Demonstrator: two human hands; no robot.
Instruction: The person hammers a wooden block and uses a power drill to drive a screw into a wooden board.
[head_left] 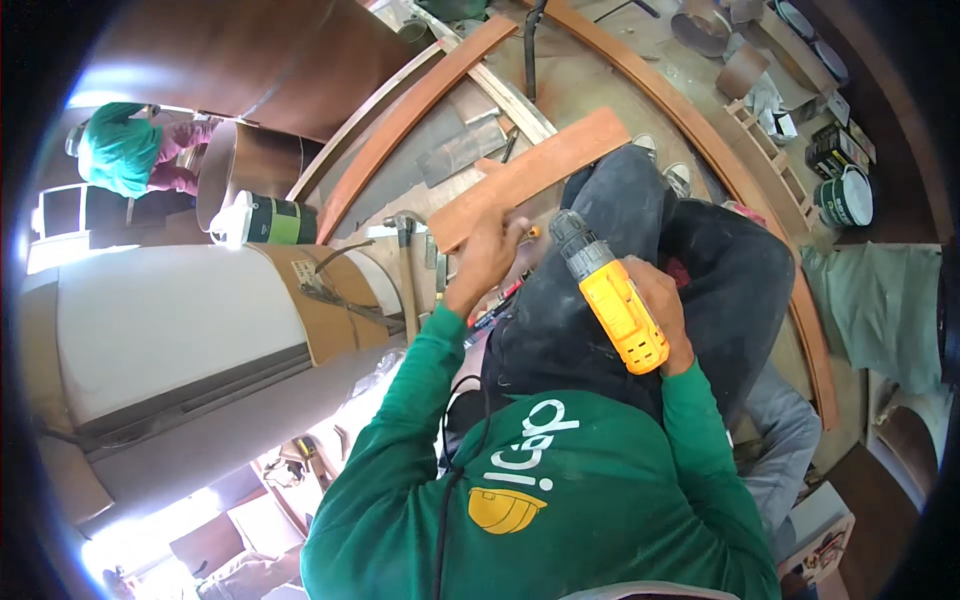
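Observation:
A short reddish-brown wooden board (545,172) lies slanted in front of me, its far right end over my knee. At its near left end, my left hand (482,258) is closed against the board's edge; some fingers are hidden. My right hand (660,305) is wrapped round a yellow and black cordless drill (620,312), held over my lap with its chuck pointing away from me toward the board. The drill's handle is mostly hidden by its body. A claw hammer (406,270) stands left of my left hand.
Long curved wooden strips (400,140) arc across the floor on both sides. A large white and brown cylindrical piece (180,330) lies at left. Buckets (850,197) stand at far right and a green-banded one (275,218) at left. Another person (125,150) bends at upper left.

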